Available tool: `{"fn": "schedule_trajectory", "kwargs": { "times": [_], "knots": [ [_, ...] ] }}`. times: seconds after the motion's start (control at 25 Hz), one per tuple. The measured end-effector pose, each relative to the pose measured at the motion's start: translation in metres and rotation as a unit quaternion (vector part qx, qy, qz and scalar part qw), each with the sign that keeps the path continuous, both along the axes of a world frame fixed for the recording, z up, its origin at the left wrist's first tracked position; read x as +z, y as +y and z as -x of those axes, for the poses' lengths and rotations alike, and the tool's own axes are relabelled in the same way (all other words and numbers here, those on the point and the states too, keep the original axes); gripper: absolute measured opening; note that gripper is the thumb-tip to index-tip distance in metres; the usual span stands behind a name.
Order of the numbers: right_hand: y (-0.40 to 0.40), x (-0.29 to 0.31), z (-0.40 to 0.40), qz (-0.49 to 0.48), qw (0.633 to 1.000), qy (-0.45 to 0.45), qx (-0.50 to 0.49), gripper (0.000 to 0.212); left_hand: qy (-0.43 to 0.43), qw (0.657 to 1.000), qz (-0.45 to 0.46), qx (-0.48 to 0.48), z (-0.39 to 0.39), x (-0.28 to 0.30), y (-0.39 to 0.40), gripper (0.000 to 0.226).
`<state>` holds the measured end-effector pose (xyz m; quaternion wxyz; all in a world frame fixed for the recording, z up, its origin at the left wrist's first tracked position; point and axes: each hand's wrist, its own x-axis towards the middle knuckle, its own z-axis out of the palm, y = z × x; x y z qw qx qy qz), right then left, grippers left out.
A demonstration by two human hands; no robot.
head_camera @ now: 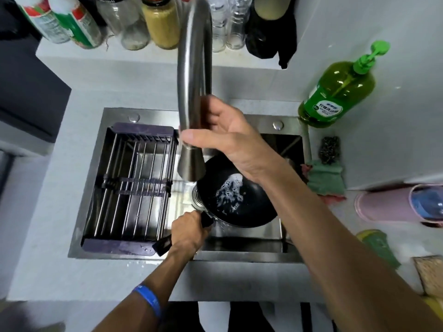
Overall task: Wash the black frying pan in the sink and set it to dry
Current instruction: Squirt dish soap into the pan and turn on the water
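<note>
The black frying pan [230, 204] sits tilted in the steel sink [242, 245], with white soap foam on its inner surface. My left hand [188, 230] grips the pan's black handle [163, 243] at the sink's front. My right hand [225, 137] is wrapped around the lower end of the steel faucet spout [194, 97], thumb across its front, just above the pan. A wire drying rack [129, 188] fills the left half of the sink.
A green dish-soap pump bottle [335, 92] stands at the back right. A steel scourer [329, 149] and green cloth [324, 176] lie right of the sink. A pink cup [388, 202] lies on the counter. Bottles and jars [134, 22] line the back ledge.
</note>
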<state>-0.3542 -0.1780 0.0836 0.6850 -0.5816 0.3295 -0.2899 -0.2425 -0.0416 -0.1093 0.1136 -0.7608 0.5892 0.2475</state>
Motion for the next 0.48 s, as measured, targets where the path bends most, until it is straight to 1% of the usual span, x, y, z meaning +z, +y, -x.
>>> {"fn": "schedule_trajectory", "kwargs": {
  "times": [0.08,0.12,0.2,0.28,0.36,0.4,0.44,0.48],
  "knots": [
    [-0.004,-0.005,0.034,-0.012,0.998,-0.019,-0.054,0.025,0.007,1.0,0.003,0.007,-0.001,-0.006,-0.001,0.04],
    [-0.008,-0.005,0.053,0.002,0.996,-0.012,-0.089,0.023,0.013,1.0,0.005,0.013,-0.001,-0.01,-0.001,0.04],
    [-0.023,-0.002,0.081,0.044,0.986,0.03,-0.159,0.022,0.024,0.999,0.003,0.027,0.0,-0.019,0.0,0.039],
    [-0.036,0.0,0.096,0.073,0.981,0.038,-0.174,0.025,0.021,0.999,0.006,0.036,-0.001,-0.031,0.003,0.04],
    [-0.042,-0.008,0.111,0.083,0.98,0.008,-0.179,0.029,0.023,0.998,0.006,0.053,-0.003,-0.042,0.007,0.041],
    [-0.041,-0.018,0.122,0.067,0.978,-0.022,-0.196,0.031,0.027,0.998,0.005,0.061,-0.003,-0.047,0.008,0.042],
    [-0.038,-0.031,0.132,0.032,0.971,-0.044,-0.233,0.031,0.029,0.998,0.006,0.063,-0.003,-0.051,0.01,0.043],
    [-0.034,-0.047,0.142,-0.023,0.953,-0.04,-0.298,0.031,0.028,0.998,0.006,0.06,-0.004,-0.055,0.01,0.043]
  ]
}}
